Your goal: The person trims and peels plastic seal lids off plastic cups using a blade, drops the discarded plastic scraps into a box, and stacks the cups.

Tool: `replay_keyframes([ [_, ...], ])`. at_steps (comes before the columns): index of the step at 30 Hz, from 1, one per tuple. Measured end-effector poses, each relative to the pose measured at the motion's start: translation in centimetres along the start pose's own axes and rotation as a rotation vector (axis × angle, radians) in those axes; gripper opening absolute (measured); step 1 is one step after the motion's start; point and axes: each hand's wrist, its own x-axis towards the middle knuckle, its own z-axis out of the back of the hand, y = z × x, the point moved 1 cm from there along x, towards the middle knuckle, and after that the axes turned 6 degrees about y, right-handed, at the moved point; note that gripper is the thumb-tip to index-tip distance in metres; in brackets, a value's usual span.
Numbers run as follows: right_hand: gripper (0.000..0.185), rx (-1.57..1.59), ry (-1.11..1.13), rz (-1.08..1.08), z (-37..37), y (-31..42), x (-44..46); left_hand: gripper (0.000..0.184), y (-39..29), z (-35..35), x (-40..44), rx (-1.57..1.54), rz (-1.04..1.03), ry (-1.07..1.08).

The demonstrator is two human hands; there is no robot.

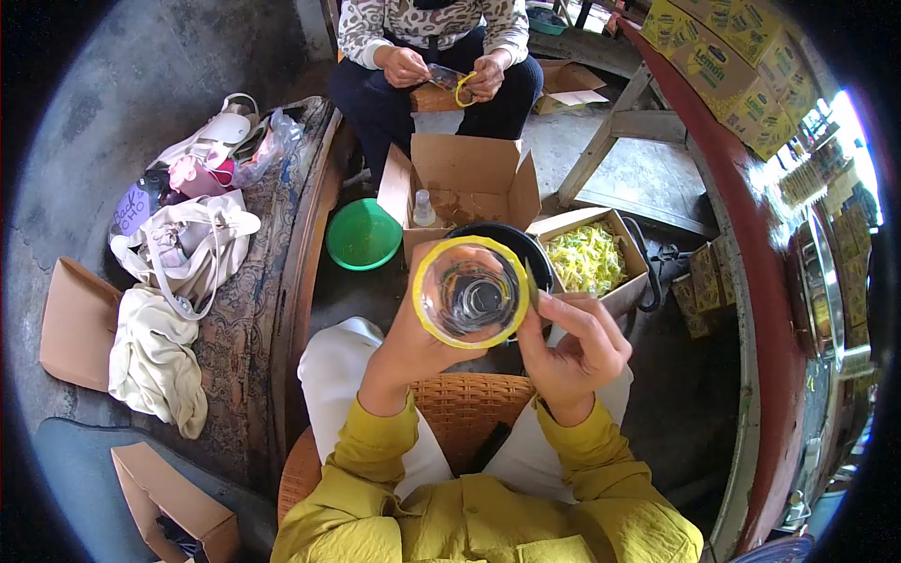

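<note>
1. Fingers of the left hand wrap round the wall of a clear cup, clamped on it from the left and below; some of them show blurred through the wall.
2. Right hand: thumb and forefinger close together at the right side of the yellow rim. Cannot tell whether they pinch the rim itself or only touch it. Remaining fingers curled.
3. Cup position: raised in front of the wearer, above the gap between the knees, partly masking a dark bucket.
4. Cup orientation: mouth turned up toward the wearer's head, rim seen as a nearly full circle. Long axis runs nearly along the line of sight, away from the face; base appears as a smaller ring deep inside. Exact tilt not readable.
5. Beyond the cup: cardboard box with flaps raised, a clear bottle in its near left corner. Green basin to its left; carton of yellow strips to its right.
6. Opposite, a seated co-worker holds a clear item and a yellow loop between both hands.
</note>
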Motion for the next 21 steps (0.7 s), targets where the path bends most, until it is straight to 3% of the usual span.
replay_keyframes([
  [3, 0.021, 0.022, 0.007, -0.034, -0.4, 0.0, -0.2, 0.068, -0.6, 0.5, 0.2, 0.168, -0.005, 0.029],
  [21, 0.021, 0.158, 0.062, -0.051, 0.8, -0.6, 0.6, 0.069, -0.8, 0.3, -0.1, 0.011, 0.018, 0.193],
])
